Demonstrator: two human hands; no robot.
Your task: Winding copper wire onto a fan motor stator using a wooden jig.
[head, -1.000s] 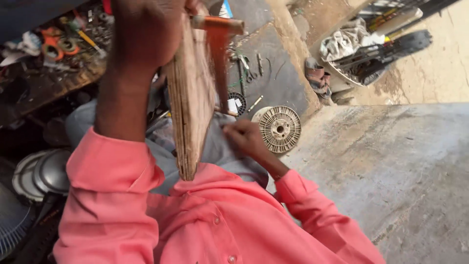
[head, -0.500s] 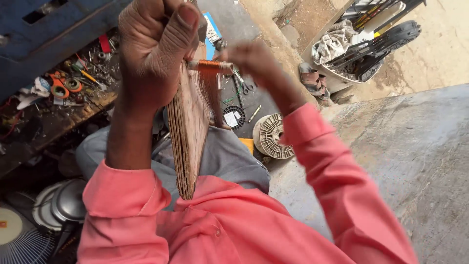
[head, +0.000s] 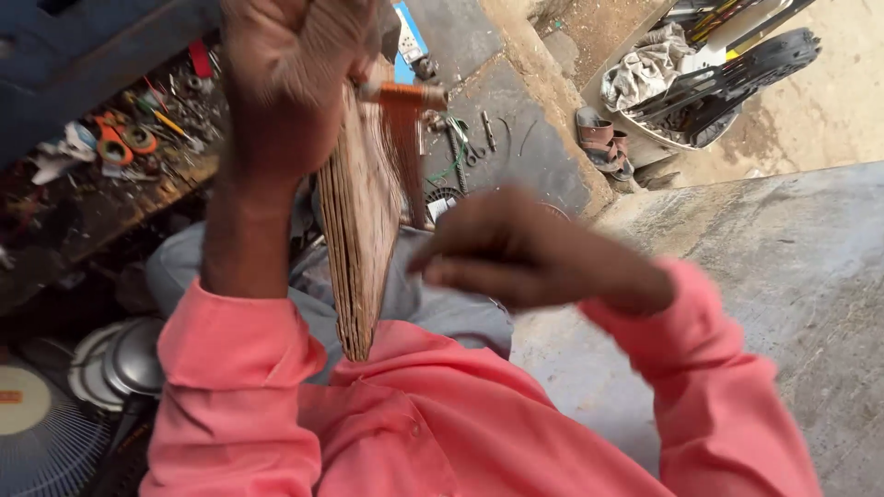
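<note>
Wooden board (head: 361, 230), flat, worn and grainy, hangs edge-on and roughly vertical over the lap, lower tip tapering near the pink shirt (head: 405, 433). Left hand (head: 290, 83) is clenched round its top end, knuckles up, wrist bare above a rolled pink sleeve. Copper wire (head: 405, 138) is wound in a tight band across the board's top and drops down its face as a flat bundle of thin strands, shiny orange-brown. Right hand (head: 520, 253) hovers just right of the board, motion-blurred, fingers loosely curled with tips pinched toward the strands; can't tell if it actually holds any wire. Grey trousers (head: 433, 299) show behind. Left: cluttered bench (head: 110, 175) with small orange and red tools, round metal parts (head: 120, 359) and a fan grille (head: 37, 442) below. Ground is rough grey concrete (head: 773, 276). Top right: brown sandals (head: 603, 143) beside a tub (head: 663, 92) of rags and black plastic parts.
</note>
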